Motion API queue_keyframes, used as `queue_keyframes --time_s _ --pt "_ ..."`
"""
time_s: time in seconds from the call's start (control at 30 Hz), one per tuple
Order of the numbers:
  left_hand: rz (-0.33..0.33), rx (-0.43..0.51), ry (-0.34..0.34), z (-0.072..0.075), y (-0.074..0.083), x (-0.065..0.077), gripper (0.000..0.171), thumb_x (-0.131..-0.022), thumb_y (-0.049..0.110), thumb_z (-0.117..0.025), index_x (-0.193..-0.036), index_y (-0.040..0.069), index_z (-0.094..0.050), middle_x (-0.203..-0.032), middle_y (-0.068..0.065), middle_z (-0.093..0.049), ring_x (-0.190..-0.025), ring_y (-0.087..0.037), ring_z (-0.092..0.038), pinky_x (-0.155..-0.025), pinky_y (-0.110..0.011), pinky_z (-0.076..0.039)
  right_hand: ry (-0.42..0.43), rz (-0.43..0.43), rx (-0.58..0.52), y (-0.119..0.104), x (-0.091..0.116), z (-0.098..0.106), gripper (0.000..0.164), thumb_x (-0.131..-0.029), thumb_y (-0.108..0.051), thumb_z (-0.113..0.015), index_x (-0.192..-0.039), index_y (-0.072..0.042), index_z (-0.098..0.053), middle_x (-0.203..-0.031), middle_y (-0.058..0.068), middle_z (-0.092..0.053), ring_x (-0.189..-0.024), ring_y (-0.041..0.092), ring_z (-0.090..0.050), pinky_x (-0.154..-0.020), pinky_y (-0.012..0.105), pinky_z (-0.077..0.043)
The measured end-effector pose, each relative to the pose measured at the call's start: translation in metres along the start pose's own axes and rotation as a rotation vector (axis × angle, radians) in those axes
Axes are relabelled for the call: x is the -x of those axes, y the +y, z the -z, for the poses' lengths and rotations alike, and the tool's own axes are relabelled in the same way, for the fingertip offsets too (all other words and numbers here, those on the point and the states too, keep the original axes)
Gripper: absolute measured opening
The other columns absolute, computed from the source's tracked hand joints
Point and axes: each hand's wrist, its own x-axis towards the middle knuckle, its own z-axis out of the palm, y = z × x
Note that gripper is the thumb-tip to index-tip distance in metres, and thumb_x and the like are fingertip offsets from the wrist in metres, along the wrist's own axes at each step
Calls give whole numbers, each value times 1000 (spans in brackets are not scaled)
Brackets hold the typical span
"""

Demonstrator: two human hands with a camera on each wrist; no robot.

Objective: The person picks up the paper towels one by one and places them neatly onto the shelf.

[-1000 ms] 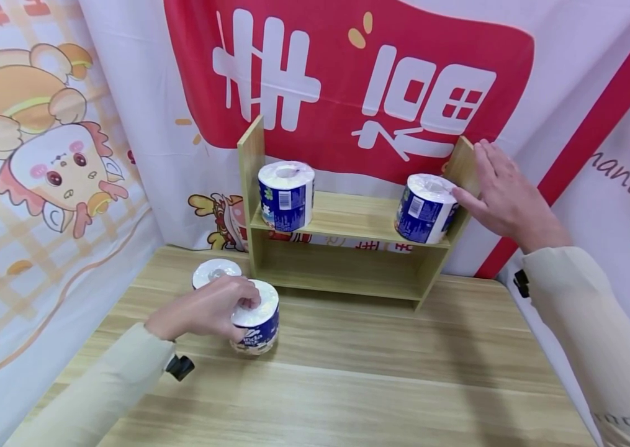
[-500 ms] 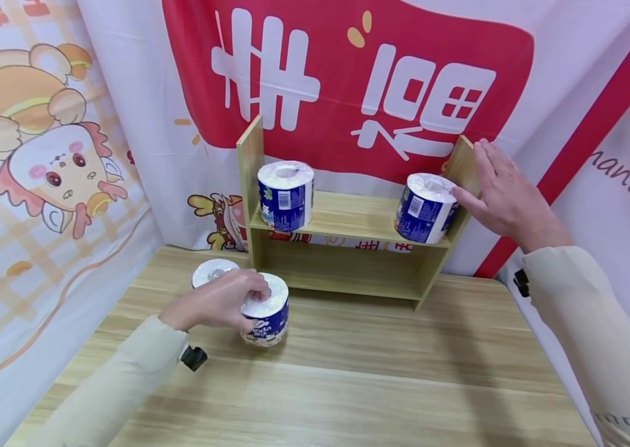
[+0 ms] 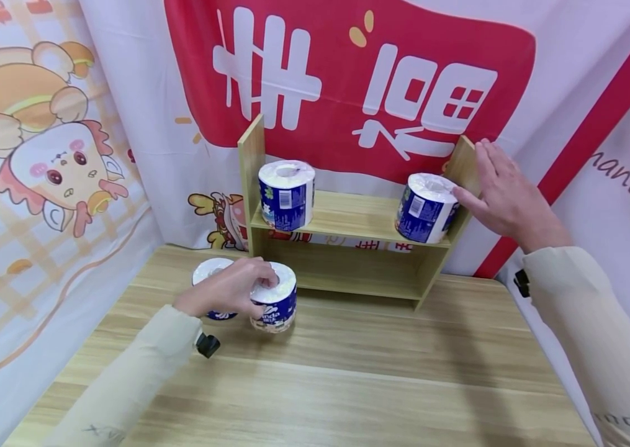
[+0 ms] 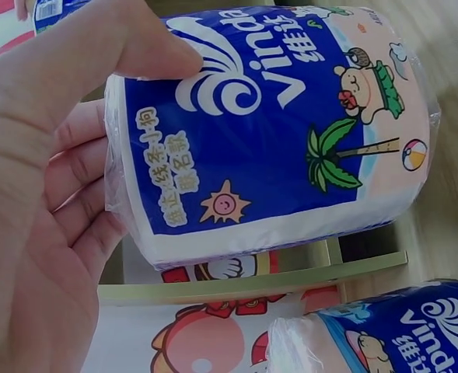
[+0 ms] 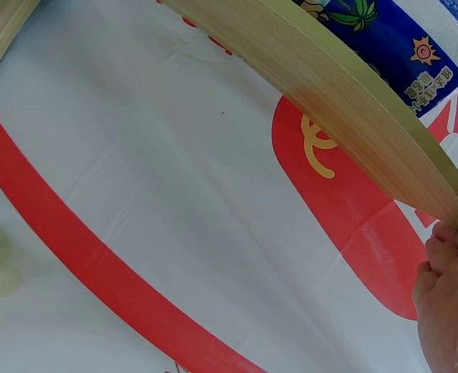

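Left hand [image 3: 228, 288] pinches a Vinda toilet roll [image 3: 280, 312] in front of the wooden shelf [image 3: 356, 214], which the straight-fingered right hand [image 3: 510, 197] touches; slick plastic wrap [image 4: 118, 183] could let the roll slip.

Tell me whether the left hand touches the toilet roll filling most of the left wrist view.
Touching. The left wrist view shows it: the left hand has its thumb directly on the printed side of the toilet roll.

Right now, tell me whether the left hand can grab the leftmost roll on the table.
Probably not as it stands: the left hand pinches another roll. The leftmost roll is close, partly hidden by that hand in the head view. Once emptied, the hand could likely reach it.
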Motion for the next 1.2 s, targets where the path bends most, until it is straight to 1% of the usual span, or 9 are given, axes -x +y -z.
queue_keyframes --time_s 0.17,0.37,0.53,0.67,0.83,1.03,1.2 --pt "-10 5 17 1 -4 -6 40 -71 21 -90 -107 16 -75 -111 1 -73 -102 -15 -61 -89 -36 -57 1 1 -9 -1 -1 -1 100 -101 -57 -52 -171 -16 7 -180 14 5 -165 44 0 -120 80 -24" --pt "-8 7 14 0 -8 -13 39 -71 22 -89 -107 17 -74 -111 1 -72 -103 -16 -59 -89 -36 -56 8 6 1 0 -2 -1 100 -101 -57 -51 -171 -15 7 -180 15 4 -165 44 -1 -119 80 -26" --pt "-9 26 18 0 -8 -19 38 -71 22 -89 -105 17 -74 -108 1 -71 -101 -17 -59 -87 -35 -55 8 7 -2 -1 -3 0 100 -101 -57 -52 -171 -16 8 -180 15 4 -165 44 -1 -119 80 -25" --pt "-22 27 37 0 -7 -27 38 -69 20 -89 -104 16 -73 -107 2 -72 -99 -17 -59 -87 -35 -52 8 4 -4 -1 -3 0 100 -101 -57 -52 -171 -16 7 -180 14 4 -166 44 -1 -120 80 -25" --pt "-3 35 43 0 -5 -34 40 -69 20 -91 -105 17 -74 -111 1 -73 -101 -18 -60 -90 -37 -53 6 3 -9 -1 -3 -1 100 -101 -57 -52 -171 -16 7 -180 15 4 -165 44 0 -119 81 -24" --pt "24 50 43 -4 -5 -44 41 -71 20 -90 -108 15 -74 -115 -1 -72 -106 -20 -62 -96 -42 -54 6 3 -2 0 -2 -1 100 -101 -57 -52 -171 -15 7 -180 15 3 -165 45 -1 -120 80 -24" --pt "13 52 58 -7 -7 -54 41 -71 20 -91 -108 13 -74 -115 -3 -73 -107 -22 -63 -98 -44 -55 2 -2 6 1 -1 0 100 -101 -58 -51 -171 -15 7 -180 15 4 -165 44 0 -120 80 -25"
